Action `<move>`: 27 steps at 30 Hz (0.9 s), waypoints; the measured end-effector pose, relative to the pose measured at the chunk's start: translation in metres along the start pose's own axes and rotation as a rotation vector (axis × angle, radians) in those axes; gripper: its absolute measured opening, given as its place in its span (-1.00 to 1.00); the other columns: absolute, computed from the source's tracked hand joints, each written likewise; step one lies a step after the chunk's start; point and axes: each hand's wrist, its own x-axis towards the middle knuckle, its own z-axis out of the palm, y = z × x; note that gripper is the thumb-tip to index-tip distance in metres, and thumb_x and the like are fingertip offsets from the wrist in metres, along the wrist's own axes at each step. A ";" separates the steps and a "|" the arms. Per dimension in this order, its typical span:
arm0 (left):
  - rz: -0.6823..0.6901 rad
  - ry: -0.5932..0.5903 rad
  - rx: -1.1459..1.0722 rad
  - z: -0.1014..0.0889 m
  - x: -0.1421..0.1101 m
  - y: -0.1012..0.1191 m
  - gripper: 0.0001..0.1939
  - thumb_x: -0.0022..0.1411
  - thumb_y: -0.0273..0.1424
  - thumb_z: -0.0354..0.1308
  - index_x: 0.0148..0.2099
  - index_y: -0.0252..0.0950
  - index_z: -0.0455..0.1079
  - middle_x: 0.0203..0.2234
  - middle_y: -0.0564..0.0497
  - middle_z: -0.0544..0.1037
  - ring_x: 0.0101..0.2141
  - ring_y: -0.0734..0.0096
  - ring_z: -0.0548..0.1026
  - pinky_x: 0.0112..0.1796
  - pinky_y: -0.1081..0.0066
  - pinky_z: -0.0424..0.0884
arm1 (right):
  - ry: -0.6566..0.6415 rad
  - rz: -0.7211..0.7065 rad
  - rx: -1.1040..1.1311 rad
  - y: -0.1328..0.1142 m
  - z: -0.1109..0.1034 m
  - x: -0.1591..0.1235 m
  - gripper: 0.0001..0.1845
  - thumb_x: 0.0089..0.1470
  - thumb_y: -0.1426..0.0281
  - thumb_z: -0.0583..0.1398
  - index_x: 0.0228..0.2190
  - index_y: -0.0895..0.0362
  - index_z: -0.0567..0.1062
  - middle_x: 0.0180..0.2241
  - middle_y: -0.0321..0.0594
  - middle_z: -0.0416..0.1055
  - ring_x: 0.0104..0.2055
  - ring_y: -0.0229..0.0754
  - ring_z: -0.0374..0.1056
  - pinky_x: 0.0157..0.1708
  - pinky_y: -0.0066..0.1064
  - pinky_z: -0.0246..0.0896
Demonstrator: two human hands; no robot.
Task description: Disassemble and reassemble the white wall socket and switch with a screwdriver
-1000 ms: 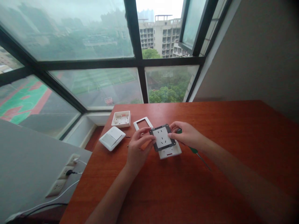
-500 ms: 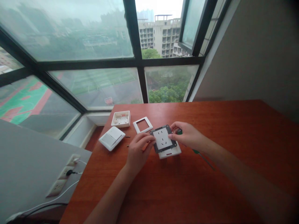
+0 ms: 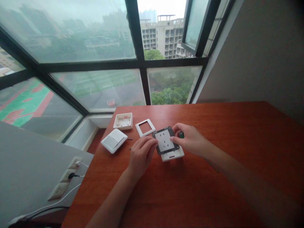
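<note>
A wall socket insert point(image 3: 165, 141), white-faced with a dark mounting frame, is held tilted above a white back box point(image 3: 173, 155). My left hand point(image 3: 143, 152) pinches the insert's left edge between thumb and fingers. On the opposite side, my right hand point(image 3: 190, 138) grips its right edge, thumb on the white face. The insert covers most of the box, so whether the two touch cannot be seen. Just behind my right hand's fingers shows the green handle of a screwdriver point(image 3: 181, 135); the hand and forearm hide most of the tool.
Left of my hands on the wooden table point(image 3: 213, 190) lie a white cover frame point(image 3: 140, 131), an open back box point(image 3: 118, 121) and a white switch point(image 3: 114, 141). Small screws point(image 3: 129, 139) lie beside the switch. Windows rise behind the table; wall sockets point(image 3: 65, 175) are at lower left.
The insert has shifted very slightly left and up with both hands. My right hand and forearm moved a little, and now cover more of the screwdriver.
</note>
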 end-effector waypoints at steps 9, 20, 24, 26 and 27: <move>-0.094 0.122 -0.126 -0.002 0.004 0.002 -0.91 0.29 -0.45 0.13 -0.22 -0.24 0.46 -0.32 -0.01 0.57 -0.27 0.39 0.53 -0.22 0.42 0.46 | 0.056 0.021 -0.050 -0.012 -0.003 -0.004 -0.88 -0.03 0.48 0.26 -0.36 0.15 0.46 -0.41 -0.24 0.48 -0.37 -0.22 0.36 -0.37 -0.41 0.16; -0.340 0.115 -0.175 -0.001 0.003 0.001 -0.94 0.30 -0.42 0.08 -0.21 -0.28 0.36 -0.39 0.02 0.52 -0.36 0.42 0.48 -0.28 0.42 0.39 | 0.044 0.038 0.025 -0.004 0.004 0.003 -0.88 -0.04 0.50 0.27 -0.37 0.14 0.46 -0.39 -0.23 0.50 -0.34 -0.21 0.39 -0.33 -0.41 0.22; -0.535 0.011 -0.396 -0.005 0.006 -0.008 -0.83 0.27 -0.34 0.12 -0.12 -0.30 0.38 -0.46 0.05 0.47 -0.45 0.45 0.42 -0.41 0.48 0.33 | 0.018 0.067 0.125 -0.002 0.004 0.006 -0.90 -0.03 0.51 0.26 -0.39 0.14 0.44 -0.37 -0.21 0.49 -0.32 -0.22 0.39 -0.33 -0.42 0.26; -0.629 -0.045 -0.552 -0.006 0.008 -0.010 -0.72 0.24 -0.30 0.16 -0.04 -0.32 0.39 -0.46 0.04 0.46 -0.46 0.46 0.40 -0.45 0.50 0.30 | -0.003 0.116 0.172 -0.004 0.003 0.006 -0.90 -0.01 0.50 0.25 -0.38 0.14 0.43 -0.37 -0.21 0.48 -0.35 -0.23 0.39 -0.39 -0.42 0.26; -0.675 -0.080 -0.639 -0.006 0.009 -0.011 -0.68 0.23 -0.27 0.18 -0.02 -0.33 0.39 -0.46 0.03 0.47 -0.47 0.47 0.38 -0.47 0.52 0.28 | -0.015 0.134 0.191 -0.006 0.003 0.006 -0.91 0.00 0.50 0.24 -0.37 0.15 0.43 -0.38 -0.21 0.48 -0.37 -0.23 0.39 -0.42 -0.43 0.26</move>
